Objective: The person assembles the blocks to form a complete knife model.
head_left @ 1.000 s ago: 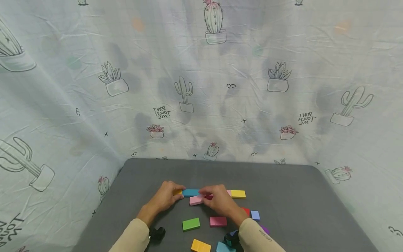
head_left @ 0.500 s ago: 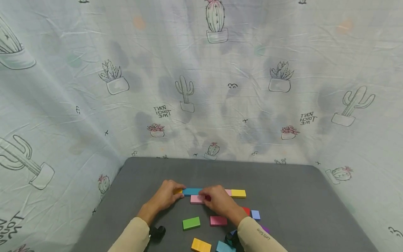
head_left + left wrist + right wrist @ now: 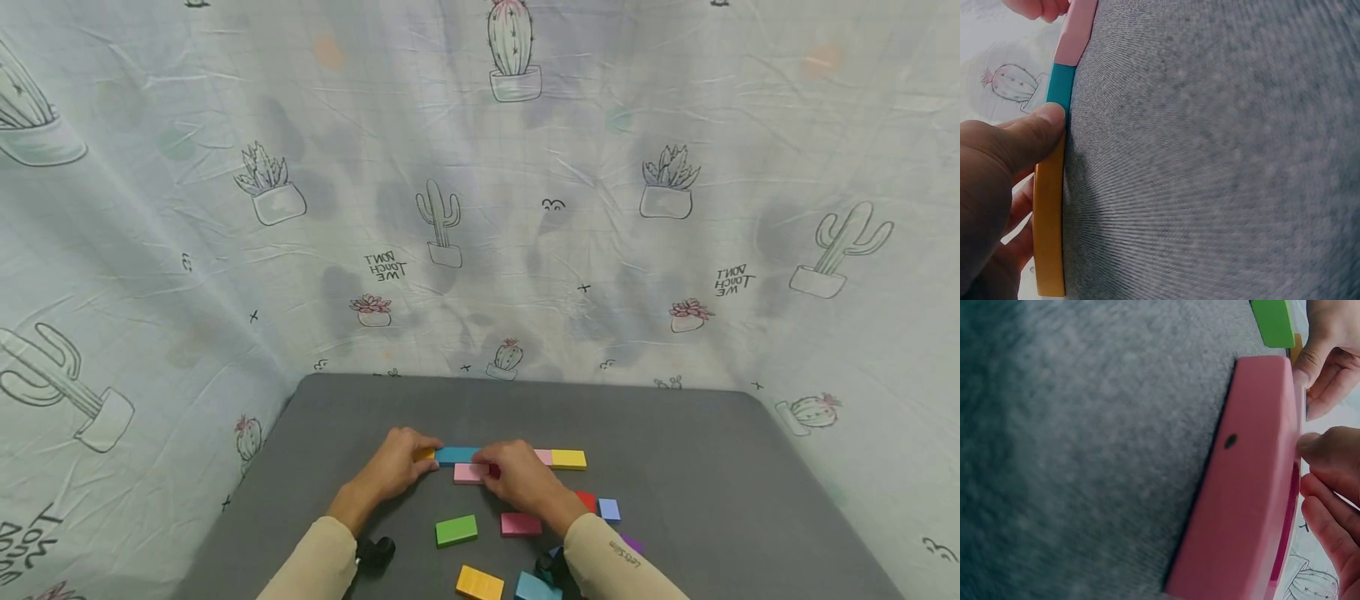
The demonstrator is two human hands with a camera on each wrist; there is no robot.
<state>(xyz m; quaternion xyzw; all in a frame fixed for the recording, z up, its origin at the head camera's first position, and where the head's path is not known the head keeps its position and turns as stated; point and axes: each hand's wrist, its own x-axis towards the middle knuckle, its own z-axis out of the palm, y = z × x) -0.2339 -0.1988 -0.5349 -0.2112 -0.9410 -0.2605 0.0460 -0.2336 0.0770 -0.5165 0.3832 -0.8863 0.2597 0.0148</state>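
Note:
A row of flat rectangular blocks lies on the table. Its left end is an orange block [image 3: 1049, 219], beside a blue block [image 3: 456, 456]. My left hand [image 3: 399, 458] grips the orange block, the thumb lying over the seam with the blue one in the left wrist view. Along the row's near side lies a light pink block [image 3: 469, 473]. My right hand [image 3: 517, 477] pinches its right part between thumb and fingers. Behind that thumb a magenta block [image 3: 1284, 540] shows partly. At the row's right end is a yellow block [image 3: 568, 459]; the middle is hidden by my right hand.
Nearer on the dark grey table [image 3: 675, 467] lie a green block [image 3: 456, 531], a rose block [image 3: 521, 524], an orange-yellow block [image 3: 480, 582] and a teal block [image 3: 537, 586]. Red [image 3: 586, 502], light blue [image 3: 609, 510] and purple [image 3: 632, 544] pieces sit by the right forearm. A printed curtain surrounds the table.
The light pink block has turned from slightly tilted to straight, now lying against the row's near side. Both hands stay almost where they were.

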